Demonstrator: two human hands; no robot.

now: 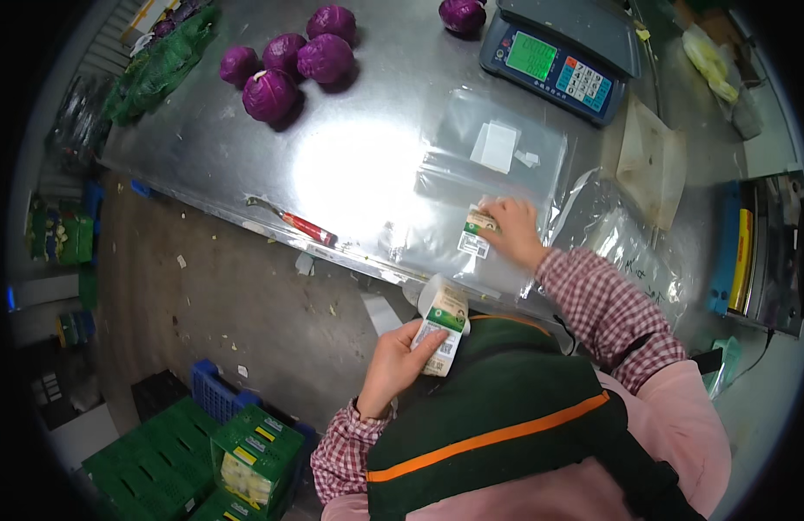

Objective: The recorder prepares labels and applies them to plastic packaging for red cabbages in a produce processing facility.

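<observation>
My left hand grips a roll of printed labels in front of my apron, with the thumb across the loose strip. At the table's near edge, my right hand has its fingers on a single printed label lying over a stack of clear plastic bags. Whether that label is stuck to the top bag, I cannot tell. White paper slips rest on the bags farther up. Left of the stack lies a curved knife with a red handle.
Several red cabbages sit on the steel table, and another cabbage is beside a digital scale. A green mesh sack lies far left. Green crates stand on the floor; a sealing machine is at right.
</observation>
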